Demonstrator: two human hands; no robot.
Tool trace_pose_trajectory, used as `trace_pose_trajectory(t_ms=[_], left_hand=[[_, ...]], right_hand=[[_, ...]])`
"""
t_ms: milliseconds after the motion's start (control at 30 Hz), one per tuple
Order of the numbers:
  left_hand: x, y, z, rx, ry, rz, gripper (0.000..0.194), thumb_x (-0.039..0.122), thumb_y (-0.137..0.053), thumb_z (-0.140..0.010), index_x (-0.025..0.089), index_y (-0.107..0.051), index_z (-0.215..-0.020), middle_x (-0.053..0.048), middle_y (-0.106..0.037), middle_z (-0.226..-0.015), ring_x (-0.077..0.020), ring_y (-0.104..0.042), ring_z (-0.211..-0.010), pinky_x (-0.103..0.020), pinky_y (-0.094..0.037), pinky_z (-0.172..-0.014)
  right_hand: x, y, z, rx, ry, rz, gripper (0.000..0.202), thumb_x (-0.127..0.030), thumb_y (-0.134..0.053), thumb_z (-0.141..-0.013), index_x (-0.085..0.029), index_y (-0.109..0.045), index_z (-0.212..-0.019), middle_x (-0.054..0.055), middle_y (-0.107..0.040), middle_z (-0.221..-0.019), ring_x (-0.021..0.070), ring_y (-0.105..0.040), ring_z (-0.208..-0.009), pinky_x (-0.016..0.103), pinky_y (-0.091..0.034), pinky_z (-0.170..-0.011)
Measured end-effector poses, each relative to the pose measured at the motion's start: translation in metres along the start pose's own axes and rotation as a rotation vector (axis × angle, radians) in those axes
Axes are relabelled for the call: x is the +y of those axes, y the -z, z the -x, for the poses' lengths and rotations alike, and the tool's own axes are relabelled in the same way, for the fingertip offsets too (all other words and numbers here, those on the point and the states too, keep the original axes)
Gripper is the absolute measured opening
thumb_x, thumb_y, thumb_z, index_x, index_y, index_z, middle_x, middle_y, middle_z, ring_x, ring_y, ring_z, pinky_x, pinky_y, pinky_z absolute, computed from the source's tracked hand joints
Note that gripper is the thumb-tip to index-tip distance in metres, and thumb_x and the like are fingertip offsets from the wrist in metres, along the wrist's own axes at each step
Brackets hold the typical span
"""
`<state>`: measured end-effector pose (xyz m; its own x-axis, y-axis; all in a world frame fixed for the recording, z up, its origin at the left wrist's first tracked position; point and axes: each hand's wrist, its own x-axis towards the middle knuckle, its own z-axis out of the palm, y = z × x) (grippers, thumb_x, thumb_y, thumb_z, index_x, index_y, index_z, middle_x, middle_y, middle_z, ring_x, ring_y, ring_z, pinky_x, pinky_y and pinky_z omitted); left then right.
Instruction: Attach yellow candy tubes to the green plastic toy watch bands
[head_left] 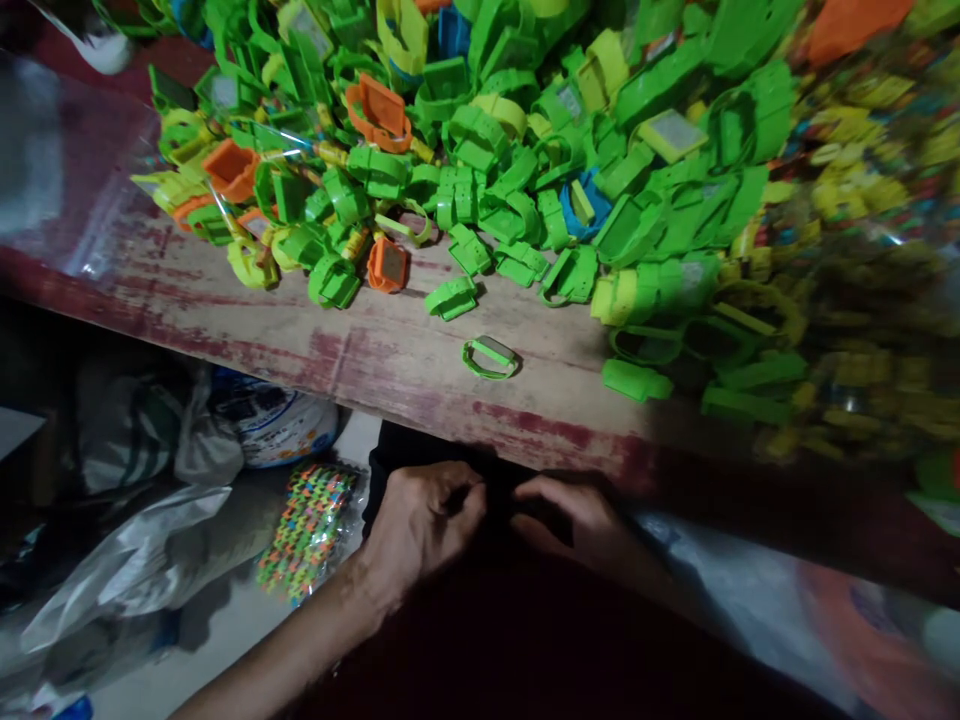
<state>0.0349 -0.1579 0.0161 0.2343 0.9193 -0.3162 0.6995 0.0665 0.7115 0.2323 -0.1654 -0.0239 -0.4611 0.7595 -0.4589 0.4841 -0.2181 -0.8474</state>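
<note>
Watch (491,353) near counter's (405,350) front edge: pickup needs pinching; left hand (424,512) curled, hold unclear to me; right hand (581,510) part-open, apparently idle.

A: what's on the floor (214,640) down left?
B: crumpled whitish sack (142,565), plus a packet of colourful bits (309,525). blue-and-white bundle (277,425) near it too, and clear plastic (45,165) on the worn table (255,325).

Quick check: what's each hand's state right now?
Left hand: curled; can't tell whether it holds anything.
Right hand: partly open, no held item visible.
</note>
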Motion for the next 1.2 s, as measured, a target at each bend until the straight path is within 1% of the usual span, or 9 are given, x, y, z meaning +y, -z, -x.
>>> trace_pose_trajectory(t_ms=[133,300,400,500,567,667,800,1033,1200], left_hand=[[0.003,-0.001,-0.001,0.026,0.100,0.049,0.025,0.019,-0.048,-0.085,0.013,-0.067,-0.071,-0.001,-0.065,-0.059,-0.0090,-0.056,-0.049,-0.018,-0.036,-0.049],[0.005,0.000,-0.009,-0.143,0.015,0.129,0.026,0.018,-0.046,-0.085,0.013,-0.067,-0.071,-0.002,-0.065,-0.063,-0.0094,-0.057,-0.055,-0.017,-0.039,-0.053],[0.005,0.000,-0.013,-0.192,0.033,0.144,0.026,0.017,-0.045,-0.084,0.014,-0.067,-0.071,-0.002,-0.066,-0.065,-0.0096,-0.057,-0.056,-0.017,-0.039,-0.055],[0.005,-0.001,-0.013,-0.197,0.102,0.187,0.025,0.016,-0.047,-0.083,0.014,-0.068,-0.069,-0.001,-0.065,-0.063,-0.0095,-0.057,-0.055,-0.017,-0.039,-0.054],[0.006,-0.002,-0.014,-0.184,0.130,0.201,0.024,0.016,-0.049,-0.082,0.013,-0.068,-0.068,-0.001,-0.065,-0.062,-0.0098,-0.057,-0.055,-0.017,-0.039,-0.054],[0.006,-0.002,-0.014,-0.167,0.104,0.180,0.023,0.015,-0.049,-0.083,0.013,-0.068,-0.070,-0.001,-0.067,-0.065,-0.0104,-0.058,-0.057,-0.018,-0.040,-0.056],[0.004,-0.004,-0.011,-0.109,0.034,0.091,0.024,0.016,-0.047,-0.086,0.014,-0.066,-0.072,-0.003,-0.066,-0.067,-0.0111,-0.058,-0.058,-0.019,-0.041,-0.057],[0.005,-0.014,-0.001,-0.065,-0.017,-0.057,0.022,0.021,-0.045,-0.086,0.017,-0.052,-0.065,0.001,-0.056,-0.060,-0.0084,-0.049,-0.051,-0.018,-0.035,-0.050],[0.005,-0.015,-0.001,-0.116,0.081,0.041,0.016,0.023,-0.048,-0.082,0.017,-0.058,-0.071,0.000,-0.061,-0.065,-0.0100,-0.054,-0.056,-0.019,-0.038,-0.053]], right_hand=[[-0.001,0.002,0.000,-0.031,0.002,-0.018,0.022,-0.038,-0.055,-0.086,-0.021,-0.066,-0.097,0.003,-0.070,-0.087,0.0183,-0.063,-0.078,0.031,-0.046,-0.073],[-0.006,0.002,-0.006,-0.139,-0.013,-0.074,0.019,-0.033,-0.056,-0.083,-0.020,-0.064,-0.095,0.002,-0.065,-0.083,0.0172,-0.059,-0.075,0.027,-0.044,-0.067],[-0.008,-0.003,-0.012,-0.121,-0.018,-0.103,0.012,-0.029,-0.055,-0.078,-0.018,-0.061,-0.081,-0.001,-0.059,-0.069,0.0143,-0.054,-0.063,0.024,-0.040,-0.058],[-0.009,-0.006,-0.016,-0.093,-0.009,-0.075,0.018,-0.031,-0.050,-0.079,-0.018,-0.056,-0.068,-0.002,-0.053,-0.059,0.0141,-0.050,-0.058,0.025,-0.038,-0.055],[-0.010,-0.006,-0.016,-0.088,-0.018,-0.092,0.017,-0.030,-0.050,-0.078,-0.018,-0.061,-0.073,0.000,-0.059,-0.064,0.0170,-0.056,-0.065,0.026,-0.042,-0.058],[-0.012,-0.005,-0.014,-0.022,-0.081,-0.164,0.025,-0.030,-0.053,-0.079,-0.021,-0.069,-0.095,0.004,-0.071,-0.091,0.0239,-0.063,-0.090,0.032,-0.048,-0.078],[-0.011,-0.006,-0.012,0.044,-0.191,-0.193,0.034,-0.043,-0.056,-0.082,-0.023,-0.071,-0.105,0.005,-0.071,-0.106,0.0281,-0.061,-0.104,0.041,-0.044,-0.094],[-0.011,-0.004,-0.015,0.044,-0.160,-0.225,0.038,-0.050,-0.051,-0.085,-0.018,-0.069,-0.076,0.004,-0.070,-0.074,0.0210,-0.063,-0.073,0.030,-0.048,-0.070],[-0.007,-0.009,-0.013,0.031,-0.054,-0.076,0.032,-0.042,-0.044,-0.090,-0.019,-0.062,-0.076,0.003,-0.066,-0.070,0.0173,-0.059,-0.067,0.028,-0.045,-0.066]])
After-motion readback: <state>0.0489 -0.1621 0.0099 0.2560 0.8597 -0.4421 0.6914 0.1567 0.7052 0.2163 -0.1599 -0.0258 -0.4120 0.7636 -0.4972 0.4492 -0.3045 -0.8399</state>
